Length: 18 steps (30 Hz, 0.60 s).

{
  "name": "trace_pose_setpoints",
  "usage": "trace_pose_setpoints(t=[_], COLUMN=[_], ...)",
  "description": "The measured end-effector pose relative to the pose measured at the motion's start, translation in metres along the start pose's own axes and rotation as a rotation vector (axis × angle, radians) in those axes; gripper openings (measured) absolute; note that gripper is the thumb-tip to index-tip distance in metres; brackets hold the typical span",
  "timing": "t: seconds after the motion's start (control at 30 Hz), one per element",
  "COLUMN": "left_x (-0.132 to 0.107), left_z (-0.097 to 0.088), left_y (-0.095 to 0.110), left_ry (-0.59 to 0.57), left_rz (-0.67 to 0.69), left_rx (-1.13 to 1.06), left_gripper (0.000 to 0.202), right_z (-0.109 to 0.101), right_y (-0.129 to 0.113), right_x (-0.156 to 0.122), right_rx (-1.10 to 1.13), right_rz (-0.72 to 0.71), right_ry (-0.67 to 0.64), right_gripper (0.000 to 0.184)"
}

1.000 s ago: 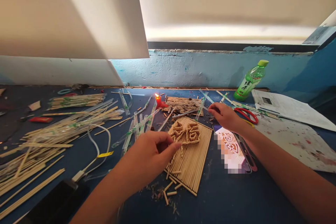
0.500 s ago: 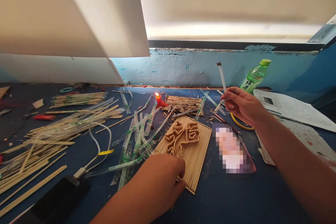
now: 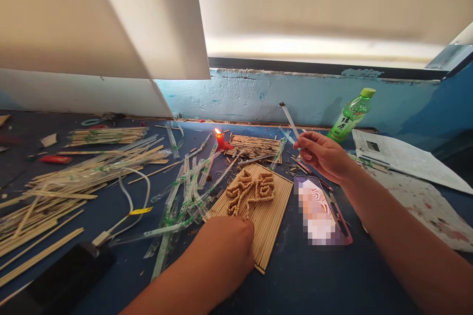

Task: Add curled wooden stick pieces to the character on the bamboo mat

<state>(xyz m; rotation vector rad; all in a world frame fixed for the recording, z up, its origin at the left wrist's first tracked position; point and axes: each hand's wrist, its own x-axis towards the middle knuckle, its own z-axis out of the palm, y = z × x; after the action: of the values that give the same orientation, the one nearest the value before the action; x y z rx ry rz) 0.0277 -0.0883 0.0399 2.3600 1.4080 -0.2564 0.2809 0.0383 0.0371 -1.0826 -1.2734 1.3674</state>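
Note:
In the head view, my right hand (image 3: 325, 153) pinches a translucent white glue stick (image 3: 290, 120) with a blackened upper end, raised above the table and slanting up to the left. My left hand (image 3: 231, 241) is closed over the near left part of a panel of bamboo sticks (image 3: 271, 226). Its fingertips are turned away, so anything in them is hidden. Short pieces of stick form a raised character (image 3: 251, 192) on the panel, just beyond my left hand. Further back stands a lit red candle (image 3: 220, 141).
A smaller stick panel (image 3: 254, 146) lies behind. Clear wrappers (image 3: 185, 192), loose bamboo sticks (image 3: 55, 206), a white cable (image 3: 127, 197) and a black device (image 3: 66, 275) are on the left. On the right are a phone (image 3: 320, 211), a green tea bottle (image 3: 349, 115) and papers (image 3: 417, 160).
My right hand has moved left with the glue stick, which now leans more to the left. My left hand's fingers have curled in closer over the panel. The view has shifted slightly.

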Motion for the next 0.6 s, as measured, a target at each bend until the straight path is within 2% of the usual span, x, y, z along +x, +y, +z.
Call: trace_pose_setpoints(t=[0.13, 0.27, 0.4, 0.6], left_x=[-0.005, -0.009, -0.008, -0.001], left_z=[-0.003, -0.010, -0.010, -0.009], left_y=[-0.001, 0.000, 0.001, 0.000], left_ry=[0.083, 0.143, 0.206, 0.203], left_rz=[0.079, 0.070, 0.042, 0.079], left_rx=[-0.234, -0.460, -0.574, -0.691], left_gripper=[0.012, 0.007, 0.005, 0.010], right_z=[0.004, 0.017, 0.038, 0.077], right_y=[0.010, 0.017, 0.017, 0.014], right_x=[0.000, 0.007, 0.031, 0.071], right_rx=[-0.035, -0.190, -0.408, -0.769], right_rz=[0.042, 0.023, -0.093, -0.279], right_ry=[-0.013, -0.079, -0.165, -0.208], right_gripper=[0.031, 0.027, 0.023, 0.022])
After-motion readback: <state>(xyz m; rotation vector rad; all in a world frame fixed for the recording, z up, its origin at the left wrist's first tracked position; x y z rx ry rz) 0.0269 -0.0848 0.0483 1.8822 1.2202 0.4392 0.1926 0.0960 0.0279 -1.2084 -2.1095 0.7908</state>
